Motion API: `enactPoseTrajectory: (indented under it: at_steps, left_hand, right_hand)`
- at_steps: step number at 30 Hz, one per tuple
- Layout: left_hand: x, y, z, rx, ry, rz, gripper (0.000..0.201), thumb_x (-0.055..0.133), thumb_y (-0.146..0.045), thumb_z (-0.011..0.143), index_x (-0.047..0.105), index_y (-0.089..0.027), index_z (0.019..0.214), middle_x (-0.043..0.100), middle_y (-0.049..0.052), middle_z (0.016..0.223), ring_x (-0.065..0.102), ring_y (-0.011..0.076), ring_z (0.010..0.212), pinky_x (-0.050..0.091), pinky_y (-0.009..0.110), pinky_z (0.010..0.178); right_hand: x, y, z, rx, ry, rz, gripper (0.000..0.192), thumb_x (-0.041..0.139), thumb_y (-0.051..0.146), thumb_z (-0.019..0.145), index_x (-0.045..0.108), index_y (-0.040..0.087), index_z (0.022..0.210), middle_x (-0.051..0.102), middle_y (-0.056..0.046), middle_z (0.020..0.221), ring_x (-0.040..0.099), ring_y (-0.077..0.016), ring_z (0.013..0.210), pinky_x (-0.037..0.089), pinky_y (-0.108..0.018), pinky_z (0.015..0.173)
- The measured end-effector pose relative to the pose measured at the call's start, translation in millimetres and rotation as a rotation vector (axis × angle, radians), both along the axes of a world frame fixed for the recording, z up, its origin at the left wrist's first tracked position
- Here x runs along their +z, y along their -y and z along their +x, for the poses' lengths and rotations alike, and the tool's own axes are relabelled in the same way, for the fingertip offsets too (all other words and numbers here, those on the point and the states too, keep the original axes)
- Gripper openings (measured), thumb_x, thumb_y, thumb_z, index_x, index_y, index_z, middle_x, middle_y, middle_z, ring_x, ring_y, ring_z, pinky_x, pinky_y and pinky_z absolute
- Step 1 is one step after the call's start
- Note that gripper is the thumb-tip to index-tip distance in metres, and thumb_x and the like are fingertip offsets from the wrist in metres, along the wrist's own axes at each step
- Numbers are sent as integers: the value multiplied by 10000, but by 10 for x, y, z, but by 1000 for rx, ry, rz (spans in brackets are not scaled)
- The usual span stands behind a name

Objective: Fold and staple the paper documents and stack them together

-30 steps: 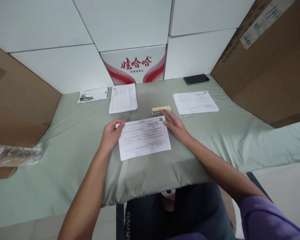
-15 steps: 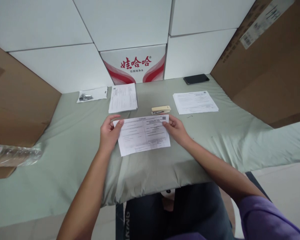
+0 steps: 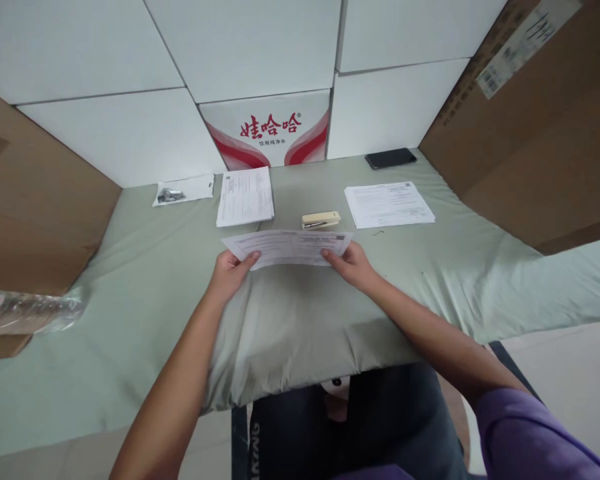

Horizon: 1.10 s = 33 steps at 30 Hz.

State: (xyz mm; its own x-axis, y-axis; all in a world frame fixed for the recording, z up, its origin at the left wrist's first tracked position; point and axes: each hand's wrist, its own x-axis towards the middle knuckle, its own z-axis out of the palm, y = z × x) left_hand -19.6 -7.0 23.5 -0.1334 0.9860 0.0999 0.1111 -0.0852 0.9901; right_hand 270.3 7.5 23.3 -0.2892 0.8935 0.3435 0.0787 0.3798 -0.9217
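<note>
Between my two hands is a printed paper sheet (image 3: 290,248), tilted and slightly bowed; whether it is one sheet or several I cannot tell. My left hand (image 3: 231,270) pinches its left end, thumb on top and fingers underneath. At the right end, my right hand (image 3: 351,262) grips it the same way. A cream stapler (image 3: 321,220) lies just beyond the sheet's far edge. Behind and to the left rests a stack of printed papers (image 3: 246,197); a second paper stack (image 3: 389,205) lies to the right.
A clear bag with small metal items (image 3: 183,191) is at the back left, and a black phone (image 3: 391,159) at the back right. White boxes (image 3: 265,130) wall the back. Cardboard boxes (image 3: 35,193) flank both sides. A plastic bottle (image 3: 35,311) lies at left.
The sheet has tipped from lying nearly face-up to a flatter, bowed angle. My hands have slid nearer its lower edge, the left one moving right and both still gripping it.
</note>
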Motion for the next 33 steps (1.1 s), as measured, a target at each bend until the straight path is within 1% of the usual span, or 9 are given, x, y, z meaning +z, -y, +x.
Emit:
enactPoseTrajectory:
  at_steps: [3, 6, 11, 15, 19, 22, 27, 30, 33]
  left_hand:
    - [-79, -30, 25, -1, 58, -20, 566, 836, -591, 705, 785, -128, 1027, 786, 155, 1099, 706, 315, 1144, 493, 469, 1096]
    - [-82, -18, 86, 34, 228, -21, 560, 850, -535, 720, 769, -147, 1116, 777, 148, 1148, 702, 310, 1166, 499, 481, 1093]
    - [54, 38, 229, 45, 428, -47, 585, 877, -479, 703, 742, -147, 1165, 757, 161, 1203, 692, 314, 1189, 519, 466, 1077]
    - [171, 57, 158, 44, 439, -134, 550, 916, -431, 637, 760, -162, 1091, 774, 145, 1152, 683, 342, 1197, 554, 455, 1036]
    - [366, 102, -104, -1, 534, -166, 592, 795, -650, 674, 772, -173, 1025, 782, 133, 1106, 669, 383, 1202, 586, 476, 969]
    - [472, 165, -215, -172, 494, -320, 697, 722, -712, 715, 756, -140, 1111, 780, 160, 1066, 702, 398, 1115, 613, 482, 857]
    - [374, 209, -38, -211, 232, -542, 469, 894, -423, 661, 763, -165, 1031, 796, 108, 900, 754, 277, 762, 604, 368, 684]
    - [279, 184, 86, -265, 211, -550, 380, 861, -428, 723, 766, -166, 980, 799, 110, 902, 755, 264, 753, 610, 371, 702]
    - [250, 162, 120, -224, 196, -515, 367, 840, -432, 753, 762, -173, 1000, 802, 105, 921, 762, 262, 783, 618, 377, 735]
  right_hand:
    - [-70, -93, 12, 59, 45, -70, 487, 645, 596, 888, 730, 183, 1133, 755, -117, 1116, 692, -271, 1126, 545, -473, 1018]
    - [-62, -121, 38, 62, 64, -130, 452, 664, 598, 870, 753, 172, 989, 768, -106, 1026, 712, -262, 1032, 567, -442, 952]
    - [22, -80, 16, 50, -30, -287, 453, 687, 599, 856, 716, 147, 860, 746, -84, 788, 699, -193, 716, 546, -312, 663]
    - [53, -71, -6, 23, -124, -342, 472, 704, 613, 842, 675, 143, 851, 701, -61, 654, 662, -170, 601, 505, -293, 590]
    - [69, -102, 37, 110, -136, -368, 438, 726, 574, 842, 650, 142, 841, 684, -38, 665, 584, -127, 481, 475, -287, 515]
    - [89, -105, 43, 259, -134, -386, 408, 725, 534, 858, 640, 138, 905, 706, -54, 787, 542, -96, 468, 454, -273, 470]
    - [63, -79, -26, 339, -157, -394, 418, 714, 531, 872, 601, 152, 1007, 676, -20, 745, 532, -94, 494, 431, -239, 443]
    - [29, -83, -36, 296, -160, -400, 429, 698, 541, 883, 599, 162, 1058, 683, -21, 755, 555, -105, 510, 448, -240, 456]
    - [31, -83, -15, 304, -131, -419, 458, 681, 512, 904, 597, 158, 1183, 686, -18, 759, 553, -104, 485, 448, -245, 460]
